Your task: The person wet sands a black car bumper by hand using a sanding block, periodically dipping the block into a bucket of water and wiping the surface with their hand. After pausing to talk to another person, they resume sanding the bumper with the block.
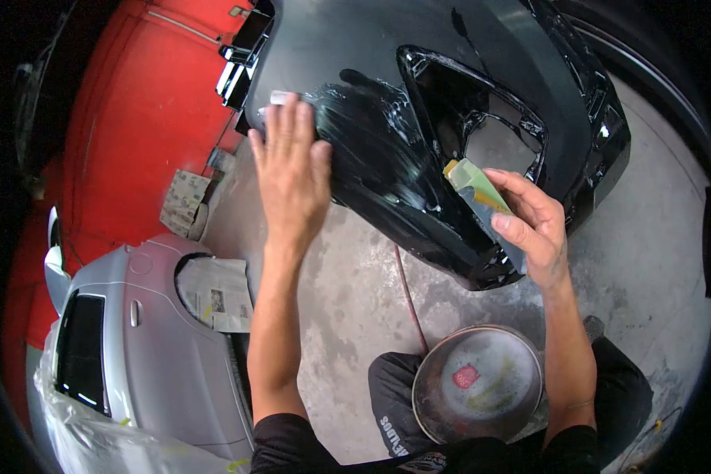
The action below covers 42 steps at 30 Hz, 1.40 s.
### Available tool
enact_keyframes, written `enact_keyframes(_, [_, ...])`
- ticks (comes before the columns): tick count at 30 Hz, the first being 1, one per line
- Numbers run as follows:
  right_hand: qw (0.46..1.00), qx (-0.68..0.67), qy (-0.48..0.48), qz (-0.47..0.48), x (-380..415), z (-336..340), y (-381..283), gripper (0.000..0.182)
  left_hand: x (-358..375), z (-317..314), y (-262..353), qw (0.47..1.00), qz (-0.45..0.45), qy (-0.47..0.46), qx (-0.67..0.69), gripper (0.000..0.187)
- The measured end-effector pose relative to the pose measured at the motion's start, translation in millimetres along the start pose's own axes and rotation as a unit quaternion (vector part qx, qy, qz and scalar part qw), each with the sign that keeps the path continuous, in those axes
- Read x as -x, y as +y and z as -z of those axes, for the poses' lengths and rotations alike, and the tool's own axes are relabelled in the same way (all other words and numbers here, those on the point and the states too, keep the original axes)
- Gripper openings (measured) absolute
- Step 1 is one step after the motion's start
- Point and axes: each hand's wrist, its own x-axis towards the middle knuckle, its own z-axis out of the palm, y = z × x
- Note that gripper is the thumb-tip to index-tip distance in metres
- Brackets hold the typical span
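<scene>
Head view: one black bumper cover (pixel 344 134), wet and suds-streaked beside a large framed opening (pixel 502 138), above a concrete floor (pixel 336 261). One left hand (pixel 288 182), flat, fingers extended, over the cover near its outer edge; firm contact impossible to confirm. One right hand (pixel 533 225), closed on a pale green sanding block (pixel 475 180) with grey abrasive sheet (pixel 480 207), beside the opening. One basin (pixel 430 395) of cloudy liquid, pinkish pad (pixel 465 376) inside, near a knee. Possible faults, by judgement: block slipping, from a slick grip; gouged or over-thinned rim, from a tilted block corner; scratches, from grit under the sheet; shifting cover, from uneven hand pressure; spilled basin, from a knee knock.
</scene>
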Motion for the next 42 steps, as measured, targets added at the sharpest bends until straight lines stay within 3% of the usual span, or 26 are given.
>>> enact_keyframes(2, [1.0,0.002,0.006,-0.004,0.5,-0.5,-0.9,0.055,15.4,-1.1,24.3,0.997,-0.071,-0.035,0.006,0.058])
enact_keyframes(4, [1.0,0.003,0.01,-0.01,1.4,-2.0,-0.3,0.056,34.3,-0.8,55.5,0.981,-0.14,-0.079,0.109,0.067])
enact_keyframes(6, [0.999,-0.012,0.035,-0.019,2.2,-0.8,-1.2,0.057,63.0,-1.1,84.5,0.943,-0.209,-0.126,0.228,0.057])
enact_keyframes(9, [0.999,-0.016,0.044,-0.008,2.0,0.5,-4.8,0.058,135.8,3.3,151.2,0.83,-0.107,-0.139,0.529,0.013])
enact_keyframes(10, [0.999,-0.015,0.042,-0.007,2.3,-0.3,-5.6,0.058,170.7,-5.6,175.9,0.775,-0.049,-0.172,0.606,0.018])
enact_keyframes(12, [1.0,0.003,0.025,-0.01,3.2,0.2,-8.7,0.058,217.9,-18.1,211.0,0.741,-0.062,-0.339,0.577,0.028])
enact_keyframes(15, [0.999,0.037,0.016,0.004,6.3,-5.6,-9.0,0.056,254.6,-38.5,232.7,0.746,-0.099,-0.361,0.551,0.031])
enact_keyframes(16, [0.999,0.034,0.018,0.01,8.1,-7.6,-6.7,0.055,258.1,-45.4,229.4,0.77,-0.11,-0.36,0.514,0.021])
enact_keyframes(17, [0.999,0.038,0.014,0.007,9.7,-11.3,-6.2,0.055,262.1,-52.1,224.9,0.77,-0.108,-0.356,0.518,0.021])
enact_keyframes(19, [0.995,0.083,0.049,0.029,11.4,-20.9,-7.5,0.055,250.6,-59.0,209.0,0.757,0.239,-0.294,0.533,0.024])
enact_keyframes(21, [0.982,0.173,0.047,0.06,10.2,-27.5,-10.2,0.054,259.5,-90.3,186.7,0.648,0.456,-0.245,0.559,0.038])
enact_keyframes(22, [0.961,0.257,0.052,0.089,8.6,-30.1,-12.8,0.054,249.7,-91.7,184.4,0.645,0.454,-0.24,0.565,0.038])
enact_keyframes(24, [0.932,0.334,0.037,0.133,-1.2,-40.5,-21.0,0.054,230.8,-94.2,184.7,0.552,0.518,-0.026,0.653,0.054])
enact_keyframes(25, [0.899,0.401,0.025,0.174,-7.8,-47.3,-23.8,0.054,221.8,-92.7,187.6,0.547,0.517,-0.024,0.658,0.054])
enact_keyframes(27, [0.889,0.414,0.019,0.195,-26.0,-56.1,-22.7,0.058,207.4,-89.2,195.1,0.521,0.437,0.03,0.732,0.064])
enact_keyframes(29, [0.795,0.525,-0.03,0.303,-48.3,-60.7,-23.2,0.061,200.6,-94.0,197.8,0.511,0.428,0.039,0.744,0.061])
enact_keyframes(31, [0.786,0.533,-0.046,0.309,-68.0,-72.0,-28.1,0.061,196.7,-103.6,193.2,0.462,0.415,0.034,0.783,0.059])
enact_keyframes(35, [0.735,0.579,-0.074,0.344,-79.9,-72.3,-17.3,0.055,190.3,-108.9,197.6,0.442,0.427,0.042,0.788,0.056])
enact_keyframes(37, [0.722,0.578,-0.062,0.375,-84.5,-73.5,-12.6,0.055,182.0,-103.2,204.4,0.491,0.417,0.055,0.763,0.055])
enact_keyframes(39, [0.703,0.568,-0.064,0.423,-110.8,-79.5,-8.6,0.054,179.8,-96.2,208.6,0.491,0.429,0.062,0.755,0.055])
enact_keyframes(42, [0.718,0.56,-0.064,0.409,-116.3,-82.6,-7.5,0.053,180.2,-96.3,209.6,0.491,0.435,0.064,0.752,0.055])
